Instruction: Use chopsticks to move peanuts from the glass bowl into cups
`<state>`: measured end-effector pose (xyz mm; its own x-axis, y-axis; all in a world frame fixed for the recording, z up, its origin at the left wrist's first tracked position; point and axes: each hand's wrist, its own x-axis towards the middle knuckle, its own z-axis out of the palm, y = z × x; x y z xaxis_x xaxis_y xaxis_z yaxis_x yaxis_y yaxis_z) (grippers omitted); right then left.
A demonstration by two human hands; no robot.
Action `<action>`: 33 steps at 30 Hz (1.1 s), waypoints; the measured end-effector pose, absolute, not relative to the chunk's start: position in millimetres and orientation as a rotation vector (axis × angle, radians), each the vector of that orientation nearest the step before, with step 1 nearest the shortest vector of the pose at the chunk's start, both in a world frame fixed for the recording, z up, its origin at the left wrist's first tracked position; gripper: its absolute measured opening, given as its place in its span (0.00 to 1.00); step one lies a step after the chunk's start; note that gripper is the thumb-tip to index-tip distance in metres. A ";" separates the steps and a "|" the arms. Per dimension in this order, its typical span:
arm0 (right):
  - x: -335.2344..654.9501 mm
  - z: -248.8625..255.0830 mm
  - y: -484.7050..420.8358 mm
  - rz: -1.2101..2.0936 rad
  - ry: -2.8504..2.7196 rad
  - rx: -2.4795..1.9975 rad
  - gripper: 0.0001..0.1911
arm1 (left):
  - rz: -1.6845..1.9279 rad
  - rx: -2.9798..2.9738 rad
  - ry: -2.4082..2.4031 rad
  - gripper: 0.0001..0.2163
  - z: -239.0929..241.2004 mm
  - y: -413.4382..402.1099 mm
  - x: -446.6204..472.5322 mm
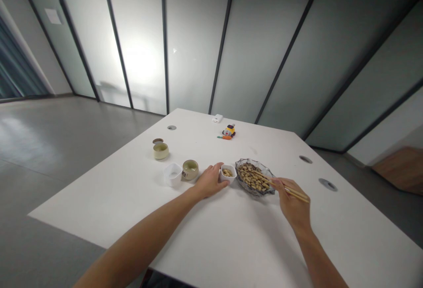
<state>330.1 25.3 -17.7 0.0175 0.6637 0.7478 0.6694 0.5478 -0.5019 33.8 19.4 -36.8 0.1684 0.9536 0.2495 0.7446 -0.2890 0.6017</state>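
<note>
My right hand [293,200] is closed around a pair of wooden chopsticks [299,194], whose tips reach in among the peanuts [251,176]. Those brown, shelled-looking pieces are heaped in a clear, wavy-edged bowl [271,187]. Just left of it stands a small white cup [234,177] with a few pale pieces inside. Fingers and thumb of my left hand [211,181] wrap the cup's left side and steady it on the table. A beige ceramic cup [190,174] with dark markings sits left of that hand, beside a translucent white container [173,177].
On the white table [211,235], a greenish bowl [161,152] stands farther left. Toward the back lie a yellow toy vehicle [229,131], an orange toy carrot [226,137] and a white box-shaped object [217,118]. Round grommets [328,185] are set into the tabletop. Frosted glass panels rise behind.
</note>
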 end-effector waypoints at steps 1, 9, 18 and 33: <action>329.9 -16.2 24.7 -0.014 -1.657 -1.140 0.27 | 0.852 2.110 1.614 0.28 -36.7 19.3 33.4; 331.8 -12.9 24.4 0.034 -1.557 -1.191 0.28 | 0.853 2.080 1.607 0.28 -37.5 18.4 31.5; 313.4 -7.0 10.2 0.259 -1.520 -1.064 0.22 | 0.849 2.075 1.603 0.29 -37.0 20.3 32.6; 305.0 -8.3 9.6 0.305 -1.708 -0.982 0.22 | 0.842 2.074 1.622 0.27 -34.1 20.0 36.8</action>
<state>305.0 9.6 -8.3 -0.0679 0.7348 0.6748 0.4553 0.6247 -0.6344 36.8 20.0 -34.1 0.1567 0.9616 0.2252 0.7372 -0.2656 0.6212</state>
